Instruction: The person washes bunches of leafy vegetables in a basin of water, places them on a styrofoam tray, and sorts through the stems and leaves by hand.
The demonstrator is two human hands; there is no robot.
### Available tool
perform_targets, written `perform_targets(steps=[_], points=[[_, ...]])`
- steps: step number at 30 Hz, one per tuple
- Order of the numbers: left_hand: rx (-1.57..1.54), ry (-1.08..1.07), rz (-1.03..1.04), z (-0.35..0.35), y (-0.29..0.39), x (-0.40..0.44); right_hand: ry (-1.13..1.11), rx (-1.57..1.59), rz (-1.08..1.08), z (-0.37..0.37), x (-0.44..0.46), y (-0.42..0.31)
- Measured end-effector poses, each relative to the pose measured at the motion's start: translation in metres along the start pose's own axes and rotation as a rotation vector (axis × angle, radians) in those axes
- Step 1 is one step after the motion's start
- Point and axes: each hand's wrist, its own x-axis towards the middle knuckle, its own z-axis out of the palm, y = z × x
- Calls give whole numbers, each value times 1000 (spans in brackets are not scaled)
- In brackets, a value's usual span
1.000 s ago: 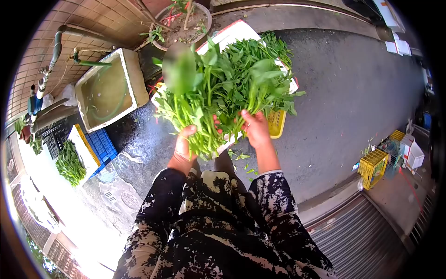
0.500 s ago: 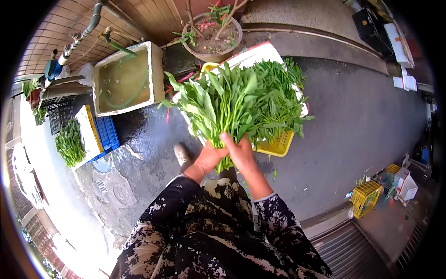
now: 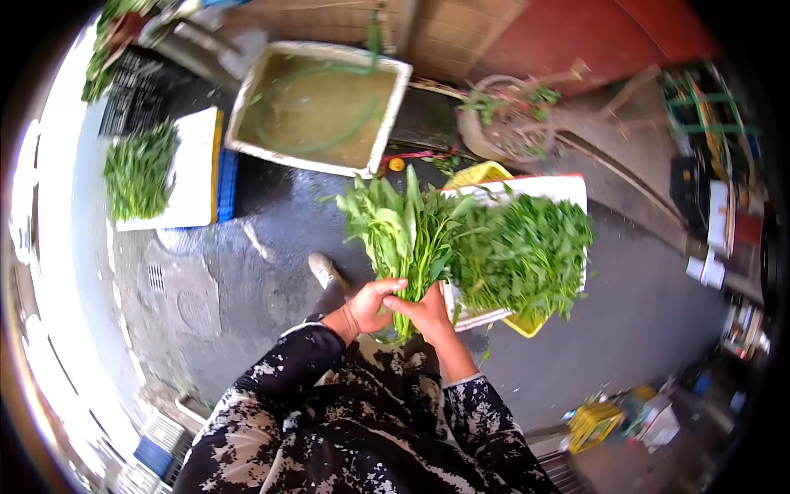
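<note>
My left hand (image 3: pixel 362 310) and my right hand (image 3: pixel 429 313) close around the stems of a bunch of water spinach (image 3: pixel 403 230) in front of my body. Its leaves point away from me and the cut stem ends stick out below my hands. Just right of the bunch, a heap of the same greens (image 3: pixel 527 251) lies on a white foam tray (image 3: pixel 568 188), which rests on a yellow crate (image 3: pixel 481 173). Leaves of the bunch overlap the heap's left edge.
A foam tub of murky water (image 3: pixel 384 148) with a green hose stands ahead. Leftward, more greens (image 3: pixel 140 173) lie on a white board (image 3: pixel 193 177) over a blue crate (image 3: pixel 225 185). A potted plant (image 3: pixel 494 140) stands beyond the tray. Another yellow crate (image 3: pixel 594 426) sits at lower right.
My view has turned left, so tub and tray appear shifted right. The bunch now sits left of the heap rather than over it. Both hands keep hold of the stems.
</note>
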Motion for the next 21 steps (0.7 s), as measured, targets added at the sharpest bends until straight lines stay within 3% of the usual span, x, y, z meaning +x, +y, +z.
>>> perform_targets(steps=[2,5,9,11,13,15,17,18,20,21], points=[[51,-12,68,-17,38,-22,-83,214,209,40,27,-8],[87,113,87,-45,96,-41,-153,104,271,89,77,-17],[86,61,444,-22,171,-62,-116,106,200,132,140,-66],[98,183,553,-21,202,-67,-142,337,221,144,181,-79],[69,237,854,-33,222,-77,-193,429,269,150,230,-76],[115,447,1019,-70,221,-88,-274,507,287,150,290,-53],[159,650,987,-149,197,-91,-208,532,315,160,344,-27],[58,816,843,-185,182,-99,-232,583,336,158,381,4],[-67,1103,519,-283,125,-116,-106,317,276,159,446,58],[-90,1113,492,-295,120,-107,-16,162,284,162,466,79]])
